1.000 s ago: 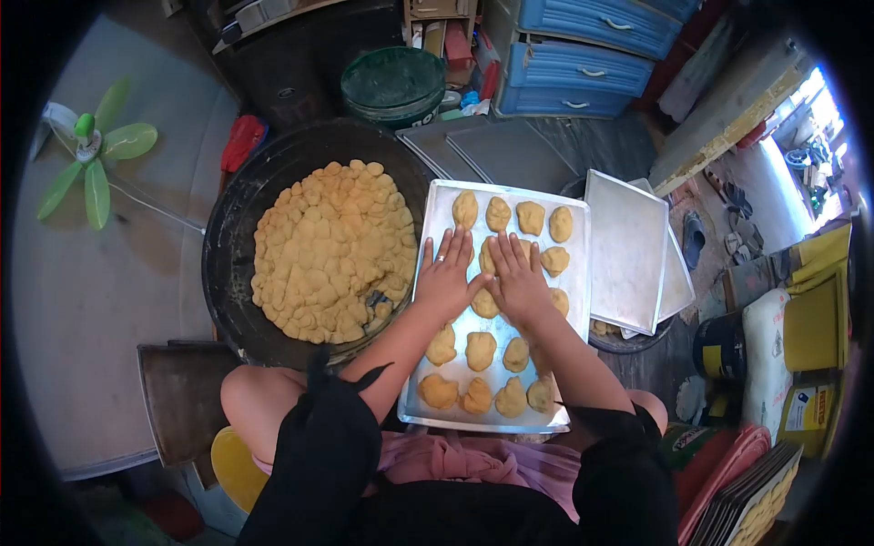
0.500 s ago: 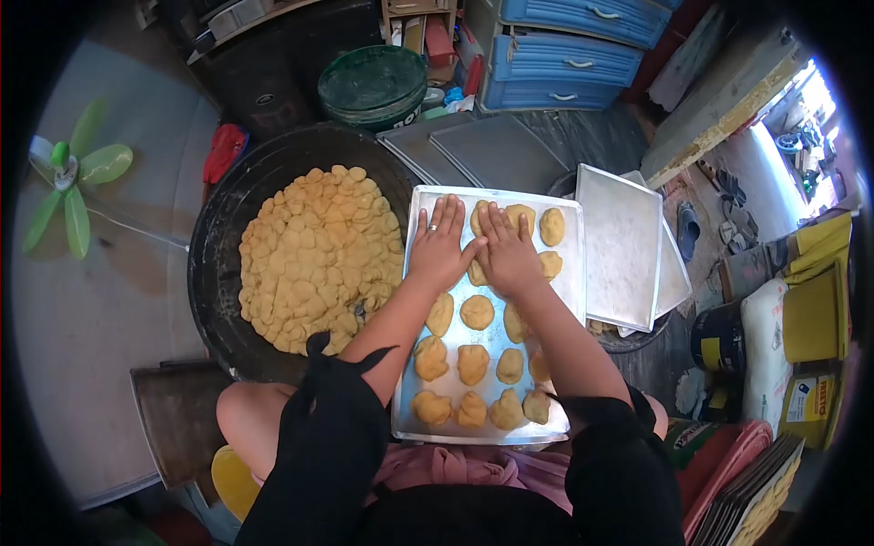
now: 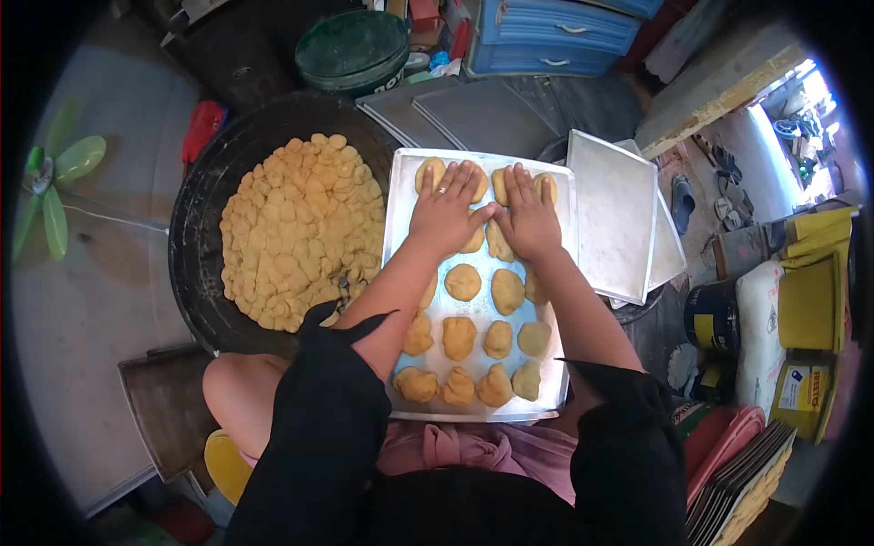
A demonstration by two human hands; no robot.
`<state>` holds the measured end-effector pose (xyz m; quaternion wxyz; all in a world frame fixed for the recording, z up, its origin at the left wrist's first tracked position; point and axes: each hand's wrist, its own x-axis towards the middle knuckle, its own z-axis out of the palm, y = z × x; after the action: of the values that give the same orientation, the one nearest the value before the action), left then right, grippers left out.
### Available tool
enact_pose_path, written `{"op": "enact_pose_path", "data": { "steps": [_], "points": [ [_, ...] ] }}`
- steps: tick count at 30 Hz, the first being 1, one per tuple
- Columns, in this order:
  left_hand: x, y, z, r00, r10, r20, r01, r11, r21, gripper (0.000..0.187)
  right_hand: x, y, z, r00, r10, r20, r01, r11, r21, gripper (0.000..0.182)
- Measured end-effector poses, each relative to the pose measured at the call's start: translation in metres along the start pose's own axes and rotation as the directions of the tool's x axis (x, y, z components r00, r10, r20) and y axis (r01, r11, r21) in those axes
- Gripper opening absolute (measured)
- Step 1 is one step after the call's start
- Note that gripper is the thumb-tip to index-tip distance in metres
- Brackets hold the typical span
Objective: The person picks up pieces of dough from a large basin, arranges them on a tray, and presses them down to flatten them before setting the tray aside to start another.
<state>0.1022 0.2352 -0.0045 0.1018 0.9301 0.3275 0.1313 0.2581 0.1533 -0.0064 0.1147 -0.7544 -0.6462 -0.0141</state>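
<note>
1. Under your two flat palms, at the far end of the baking tray [image 3: 393,273], lie the dough pieces [image 3: 462,282] you are pressing; the far row shows only as edges past your fingertips.
2. Your left hand [image 3: 443,215] lies spread wide, fingers apart, a ring on one finger; it grips nothing and presses down on the dough.
3. Your right hand [image 3: 527,218] lies just beside it, thumbs touching, equally open and flat, holding nothing.
4. A second ago both palms pressed the tray's middle rows; since then they have slid away from you to the far row, so the pieces nearer your body now lie uncovered, and the pressing has reached the tray's last row.
5. Left of your left hand sits the big black pan [image 3: 196,227] heaped with more dough.
6. Right of your right hand, spare trays [image 3: 614,214] lie stacked; beyond your fingertips stands a green bucket [image 3: 350,45].
</note>
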Motion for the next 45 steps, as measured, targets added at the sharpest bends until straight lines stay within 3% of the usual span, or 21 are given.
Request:
{"op": "enact_pose_path", "data": {
  "steps": [4,6,7,8,9,11,18,23,27,31,32,35,39,43,45],
  "points": [
    [-0.035,0.014,-0.034,0.996,0.020,-0.084,-0.024,0.999,-0.043,0.064,-0.022,-0.015,-0.032,0.994,-0.034,-0.104,0.045,0.994,0.104,0.066],
    [-0.079,0.032,-0.040,0.998,0.045,0.047,-0.048,0.997,0.062,0.064,-0.058,-0.035,-0.050,0.992,-0.014,0.125,0.034,0.987,-0.160,0.068],
    [-0.099,0.041,-0.039,0.996,0.030,0.081,-0.027,0.999,-0.037,0.065,-0.083,-0.043,-0.044,0.987,0.009,0.160,0.010,0.993,-0.120,0.069],
    [-0.118,0.050,-0.024,0.995,0.020,0.099,-0.020,1.000,0.001,0.065,-0.101,-0.051,-0.043,0.947,0.022,0.319,-0.014,1.000,-0.028,0.070],
    [-0.122,0.052,-0.017,0.996,0.022,0.092,-0.023,1.000,0.005,0.065,-0.121,-0.053,-0.030,0.940,-0.028,0.341,0.050,0.997,-0.058,0.070],
    [-0.140,0.061,-0.006,0.997,0.037,0.065,-0.041,0.997,0.060,0.065,-0.137,-0.051,-0.024,0.978,-0.071,0.197,0.079,0.996,-0.036,0.072],
    [-0.148,0.063,-0.032,0.999,0.016,0.048,-0.017,1.000,0.013,0.067,-0.144,-0.059,-0.052,0.998,-0.044,0.052,0.039,0.995,0.097,0.068],
    [-0.179,0.069,-0.030,0.990,0.052,0.131,-0.046,0.998,-0.047,0.067,-0.181,-0.086,-0.039,0.985,-0.073,0.159,0.064,0.996,0.064,0.067],
    [-0.175,0.070,-0.011,0.986,0.037,0.161,-0.045,0.998,0.045,0.066,-0.185,-0.085,-0.029,0.973,-0.095,0.209,0.084,0.995,0.061,0.064],
    [-0.176,0.072,-0.013,0.991,0.024,0.130,-0.035,0.997,0.076,0.068,-0.181,-0.078,-0.035,0.978,-0.157,0.140,0.141,0.983,0.118,0.063],
    [-0.181,0.076,-0.014,0.991,0.056,0.122,-0.050,0.997,-0.058,0.071,-0.183,-0.077,-0.043,0.976,-0.137,0.170,0.117,0.986,0.122,0.063],
    [-0.194,0.099,-0.026,0.989,0.116,0.095,-0.105,0.988,-0.112,0.073,-0.194,-0.074,-0.044,0.976,-0.063,0.209,0.048,0.996,0.075,0.067],
    [-0.200,0.099,-0.008,0.984,0.132,0.122,-0.126,0.991,-0.055,0.075,-0.208,-0.069,-0.030,0.987,0.026,0.160,-0.038,0.997,0.069,0.073],
    [-0.197,0.097,-0.007,0.981,0.115,0.153,-0.109,0.993,-0.046,0.076,-0.211,-0.064,-0.024,0.989,-0.014,0.144,0.009,0.999,0.035,0.076],
    [-0.197,0.092,-0.008,0.979,0.158,0.127,-0.140,0.980,-0.141,0.076,-0.201,-0.063,-0.028,0.991,-0.044,0.124,0.041,0.999,0.030,0.076]
  ]
}}
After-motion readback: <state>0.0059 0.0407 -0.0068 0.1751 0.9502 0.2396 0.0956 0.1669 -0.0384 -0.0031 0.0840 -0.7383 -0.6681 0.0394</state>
